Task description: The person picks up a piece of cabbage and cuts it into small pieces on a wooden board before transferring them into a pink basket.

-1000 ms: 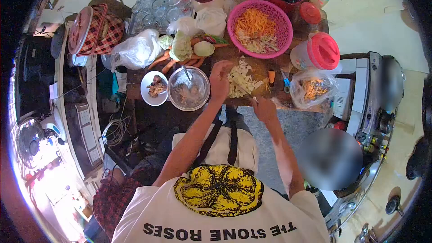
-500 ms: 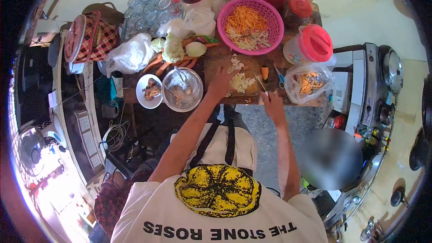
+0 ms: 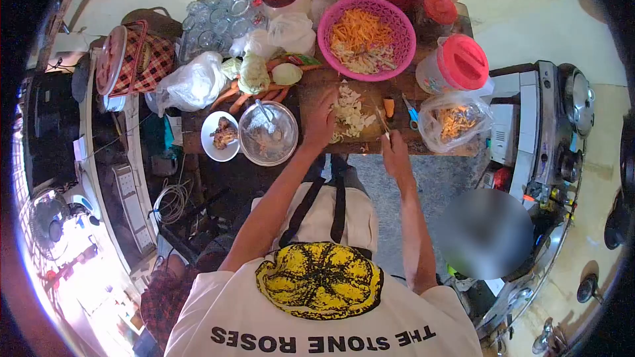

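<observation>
My right hand (image 3: 397, 149) is closed around the handle of a knife (image 3: 381, 119), whose blade points away from me over the cutting board. Just left of the blade lies a loose heap of pale chopped cabbage (image 3: 354, 118). My left hand (image 3: 320, 118) rests at the left edge of this heap, fingers stretched forward and holding nothing that I can see. An orange carrot piece (image 3: 389, 107) stands to the right of the knife, with blue-handled scissors (image 3: 413, 115) beside it. Beyond the heap sits a pink basket (image 3: 323, 39) of shredded carrot and cabbage.
A glass bowl (image 3: 291, 145) and a white bowl with browned food (image 3: 213, 152) stand left of my arm. Behind them are carrots and pale vegetables (image 3: 254, 73). A plastic bag of carrot pieces (image 3: 456, 125) and a red-lidded pitcher (image 3: 463, 63) are at right.
My left hand has shifted slightly, off the chopped cabbage to its left edge, and more of the heap shows. The knife has stayed almost in place, its blade moved slightly left.
</observation>
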Demonstrator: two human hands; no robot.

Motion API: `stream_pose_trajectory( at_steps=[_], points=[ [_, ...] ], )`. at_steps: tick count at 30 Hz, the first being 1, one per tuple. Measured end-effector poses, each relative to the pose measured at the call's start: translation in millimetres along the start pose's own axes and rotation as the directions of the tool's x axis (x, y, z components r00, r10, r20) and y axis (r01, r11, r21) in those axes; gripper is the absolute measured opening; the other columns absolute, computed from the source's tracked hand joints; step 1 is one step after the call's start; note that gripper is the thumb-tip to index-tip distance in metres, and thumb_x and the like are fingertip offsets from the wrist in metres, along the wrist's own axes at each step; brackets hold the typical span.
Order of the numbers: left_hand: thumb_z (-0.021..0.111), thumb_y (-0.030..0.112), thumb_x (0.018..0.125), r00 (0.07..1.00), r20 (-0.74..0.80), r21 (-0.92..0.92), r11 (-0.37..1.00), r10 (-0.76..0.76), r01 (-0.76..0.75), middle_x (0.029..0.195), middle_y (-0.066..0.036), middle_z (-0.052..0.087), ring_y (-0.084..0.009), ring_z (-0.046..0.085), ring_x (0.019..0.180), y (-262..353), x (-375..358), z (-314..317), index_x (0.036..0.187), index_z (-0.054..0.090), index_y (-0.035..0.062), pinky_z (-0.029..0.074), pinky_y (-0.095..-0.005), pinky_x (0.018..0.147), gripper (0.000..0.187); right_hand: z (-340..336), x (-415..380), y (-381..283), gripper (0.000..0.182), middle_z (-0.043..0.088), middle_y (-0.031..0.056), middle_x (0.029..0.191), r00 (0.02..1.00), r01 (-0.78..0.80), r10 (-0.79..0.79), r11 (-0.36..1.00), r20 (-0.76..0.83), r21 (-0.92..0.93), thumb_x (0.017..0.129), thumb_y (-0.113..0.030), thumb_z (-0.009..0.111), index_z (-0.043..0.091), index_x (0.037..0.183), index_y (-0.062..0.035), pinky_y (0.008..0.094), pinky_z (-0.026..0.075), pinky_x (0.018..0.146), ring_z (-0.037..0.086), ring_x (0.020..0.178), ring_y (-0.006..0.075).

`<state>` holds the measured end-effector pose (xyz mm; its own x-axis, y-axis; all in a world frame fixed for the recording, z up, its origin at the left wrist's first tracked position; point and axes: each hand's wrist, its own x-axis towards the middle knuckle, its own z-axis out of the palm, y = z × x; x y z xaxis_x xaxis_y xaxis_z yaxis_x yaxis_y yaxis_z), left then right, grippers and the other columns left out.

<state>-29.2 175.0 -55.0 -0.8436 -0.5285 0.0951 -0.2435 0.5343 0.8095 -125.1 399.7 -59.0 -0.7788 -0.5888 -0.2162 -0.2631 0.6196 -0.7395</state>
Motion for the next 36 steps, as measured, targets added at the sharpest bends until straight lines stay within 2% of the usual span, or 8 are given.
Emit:
stream_pose_trajectory(
  at_steps=[5,8,12,17,26,29,32,36],
  points=[
    [0.045,0.02,0.095,0.958,-0.22,0.123,0.969,-0.183,0.214,0.149,-0.027,0.022,-0.0414,0.023,0.138,6,-35,25,0.143,0.021,-0.0075,0.019,-0.0455,0.114,0.06,5,10,-9,0.028,0.059,0.0279,0.08,0.997,-0.05,0.051,0.999,-0.053,0.02,0.098,-0.026,0.045,0.048,0.097,0.0013,0.0515,0.042,0.063,0.057,0.076,0.0477],
    [0.044,0.022,0.095,0.966,-0.219,0.278,0.941,-0.135,0.194,0.151,-0.029,0.013,-0.0429,0.015,0.14,-11,-40,39,0.145,0.013,-0.0073,0.013,-0.0475,0.115,0.066,10,15,-24,0.025,0.058,0.03,0.077,0.996,-0.084,0.083,0.996,-0.009,-0.033,0.097,-0.024,0.045,0.049,0.098,0.0014,0.0541,0.043,0.061,0.058,0.076,0.049],
    [0.043,0.02,0.095,0.974,-0.192,0.189,0.969,-0.123,0.16,0.151,-0.028,0.014,-0.0424,0.014,0.141,-9,-28,45,0.145,0.015,-0.0076,0.013,-0.0487,0.115,0.063,40,13,-14,0.024,0.058,0.0303,0.074,0.986,0.145,-0.16,0.96,-0.046,-0.241,0.097,-0.022,0.046,0.051,0.099,0.0012,0.0558,0.044,0.059,0.058,0.071,0.0496],
    [0.038,0.015,0.097,0.978,-0.202,0.208,0.973,-0.057,0.1,0.15,-0.027,0.021,-0.0422,0.018,0.14,-16,-6,63,0.144,0.02,-0.0068,0.017,-0.0476,0.114,0.055,58,10,-33,0.024,0.059,0.0301,0.074,0.999,0.014,-0.006,0.979,0.039,-0.203,0.096,-0.022,0.046,0.052,0.097,0.0011,0.0561,0.045,0.061,0.058,0.072,0.0508],
    [0.035,0.013,0.098,0.971,-0.229,-0.041,0.998,-0.064,0.056,0.143,-0.026,0.036,-0.0408,0.032,0.134,-10,9,65,0.14,0.033,-0.0052,0.028,-0.0442,0.111,0.046,81,8,-40,0.027,0.057,0.0323,0.08,0.996,-0.041,0.05,0.992,0.075,-0.123,0.098,-0.023,0.042,0.052,0.096,0.0011,0.0582,0.043,0.068,0.055,0.077,0.0507],
    [0.034,0.013,0.099,0.973,-0.214,-0.021,0.996,-0.091,0.088,0.142,-0.026,0.036,-0.0404,0.033,0.134,-18,4,66,0.14,0.034,-0.0048,0.028,-0.0435,0.111,0.045,82,1,-48,0.027,0.057,0.0325,0.081,0.978,0.187,-0.193,0.98,-0.083,-0.076,0.098,-0.023,0.042,0.051,0.095,0.0014,0.058,0.042,0.069,0.055,0.079,0.0513],
    [0.033,0.014,0.099,0.97,-0.21,-0.09,0.991,-0.12,0.103,0.143,-0.026,0.036,-0.0398,0.033,0.134,-15,4,63,0.139,0.035,-0.0048,0.028,-0.043,0.11,0.045,81,4,-55,0.026,0.055,0.0299,0.085,0.996,-0.047,0.046,0.999,0.082,0.007,0.097,-0.022,0.042,0.051,0.097,0.002,0.0544,0.044,0.072,0.054,0.079,0.0493],
    [0.032,0.014,0.099,0.967,-0.232,-0.1,0.992,-0.102,0.08,0.143,-0.026,0.036,-0.0396,0.034,0.134,-23,3,68,0.14,0.034,-0.0048,0.028,-0.0422,0.111,0.045,78,1,-55,0.027,0.056,0.0308,0.088,0.993,-0.032,0.03,0.999,0.112,0.023,0.097,-0.023,0.041,0.05,0.098,0.0025,0.0558,0.042,0.076,0.053,0.084,0.0503]
  ],
)
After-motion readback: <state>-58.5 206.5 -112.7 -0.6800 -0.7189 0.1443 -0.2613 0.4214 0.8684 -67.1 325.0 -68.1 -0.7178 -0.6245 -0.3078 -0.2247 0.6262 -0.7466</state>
